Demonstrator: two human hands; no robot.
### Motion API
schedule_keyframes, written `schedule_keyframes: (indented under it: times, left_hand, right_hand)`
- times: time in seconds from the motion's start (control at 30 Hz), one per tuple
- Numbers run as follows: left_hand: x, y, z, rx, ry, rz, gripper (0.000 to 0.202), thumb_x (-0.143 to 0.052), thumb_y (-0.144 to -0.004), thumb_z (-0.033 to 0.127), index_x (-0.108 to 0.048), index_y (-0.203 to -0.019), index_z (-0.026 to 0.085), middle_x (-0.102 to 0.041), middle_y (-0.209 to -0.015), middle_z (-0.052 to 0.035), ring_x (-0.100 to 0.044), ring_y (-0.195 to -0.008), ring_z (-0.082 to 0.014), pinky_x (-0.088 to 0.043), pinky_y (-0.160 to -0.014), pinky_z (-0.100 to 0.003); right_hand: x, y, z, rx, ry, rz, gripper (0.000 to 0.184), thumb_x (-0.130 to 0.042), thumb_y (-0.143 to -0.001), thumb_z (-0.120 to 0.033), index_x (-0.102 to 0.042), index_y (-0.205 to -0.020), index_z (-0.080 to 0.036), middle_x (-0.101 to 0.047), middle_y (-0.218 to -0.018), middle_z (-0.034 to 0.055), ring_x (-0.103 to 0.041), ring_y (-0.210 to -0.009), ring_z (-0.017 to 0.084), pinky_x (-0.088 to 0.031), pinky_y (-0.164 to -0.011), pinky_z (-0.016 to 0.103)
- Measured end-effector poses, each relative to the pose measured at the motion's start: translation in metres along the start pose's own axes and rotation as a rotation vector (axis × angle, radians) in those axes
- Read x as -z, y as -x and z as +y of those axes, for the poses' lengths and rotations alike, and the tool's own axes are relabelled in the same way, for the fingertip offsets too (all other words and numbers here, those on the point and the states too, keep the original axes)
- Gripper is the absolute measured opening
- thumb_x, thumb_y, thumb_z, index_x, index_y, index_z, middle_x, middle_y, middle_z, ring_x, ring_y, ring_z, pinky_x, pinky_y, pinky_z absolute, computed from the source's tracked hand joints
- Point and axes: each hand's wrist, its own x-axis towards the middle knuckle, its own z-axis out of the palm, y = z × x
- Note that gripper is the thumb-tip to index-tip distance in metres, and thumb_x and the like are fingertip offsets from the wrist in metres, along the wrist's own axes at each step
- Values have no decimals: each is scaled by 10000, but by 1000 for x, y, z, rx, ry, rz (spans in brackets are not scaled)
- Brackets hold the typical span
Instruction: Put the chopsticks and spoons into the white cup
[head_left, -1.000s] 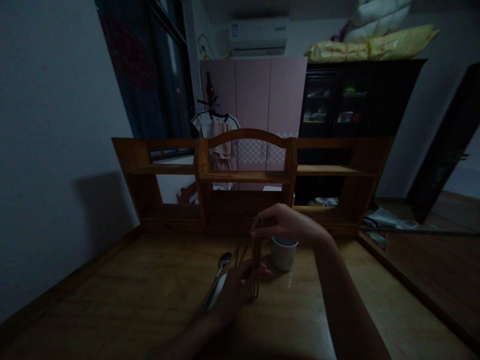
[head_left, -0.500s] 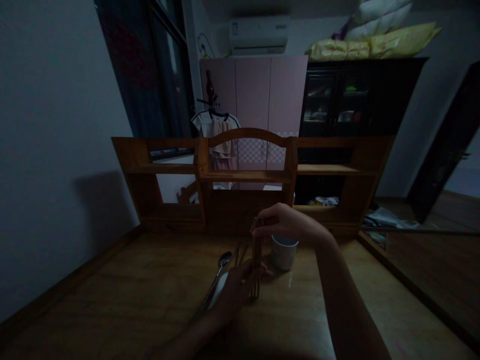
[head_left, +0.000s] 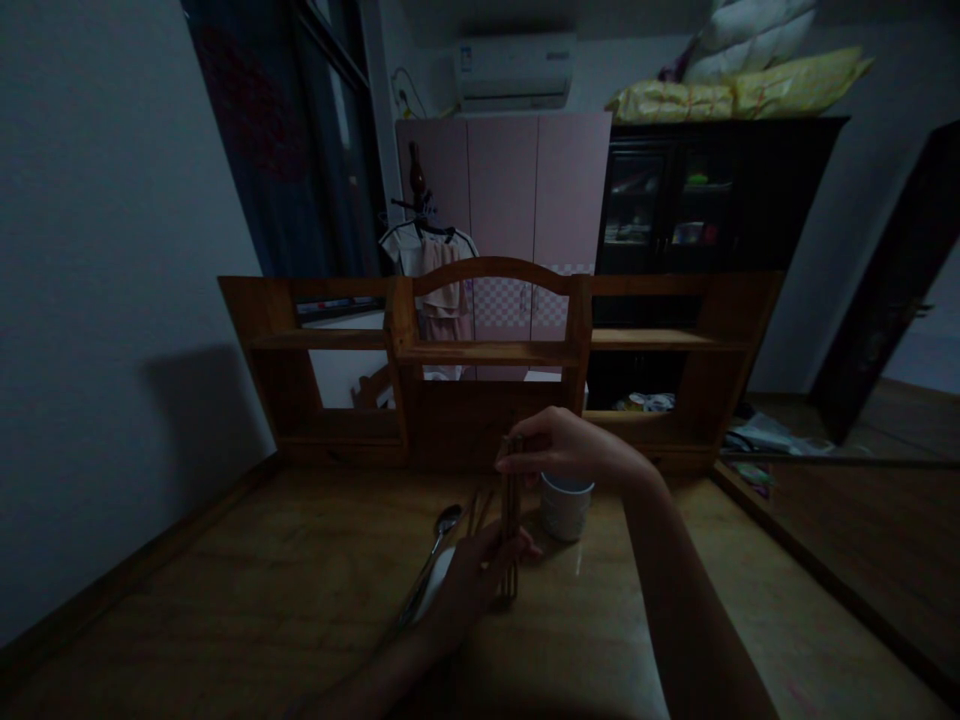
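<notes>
A small bundle of chopsticks (head_left: 511,500) stands nearly upright over the table, lower ends at or close to its surface. My right hand (head_left: 574,445) pinches the bundle near the top. Lower down, my left hand (head_left: 476,572) wraps round the same sticks. Right behind them is a whitish cup-like container (head_left: 567,512) with an open top. To the left of my left hand lie a metal spoon (head_left: 448,518) and a white object (head_left: 436,580), partly covered by that hand. More thin sticks (head_left: 480,512) show just beyond it.
A wooden shelf unit (head_left: 491,352) runs along the back of the wooden table (head_left: 247,590). A white wall (head_left: 97,300) borders the left side. A raised edge (head_left: 795,550) lines the right. Behind stand a pink wardrobe (head_left: 502,190) and a dark cabinet (head_left: 780,190).
Both hands keep their hold on the chopsticks, with barely any movement. The whole view has shifted very slightly.
</notes>
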Motion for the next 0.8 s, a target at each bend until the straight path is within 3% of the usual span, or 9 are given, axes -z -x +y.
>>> schedule_keyframes:
  times: [0.6, 0.8]
  left_hand:
    - [-2, 1, -3, 15, 29, -4, 323, -418, -947, 392, -678, -896, 209, -704, -889, -16, -645, -871, -183, -480, -789, -270]
    - [-2, 1, -1, 22, 65, -15, 320, -437, -939, 399, -685, -885, 204, -700, -885, -18, -640, -868, -185, -475, -787, -269]
  right_hand:
    - [3, 3, -5, 22, -133, 28, 309, -663, -842, -434, -687, -963, -151, -671, -825, 43, -607, -685, 128, -470, -591, 216]
    - [3, 4, -7, 36, -105, 49, 290, -684, -822, -425, -703, -919, -152, -675, -813, 40, -605, -710, 134, -471, -606, 216]
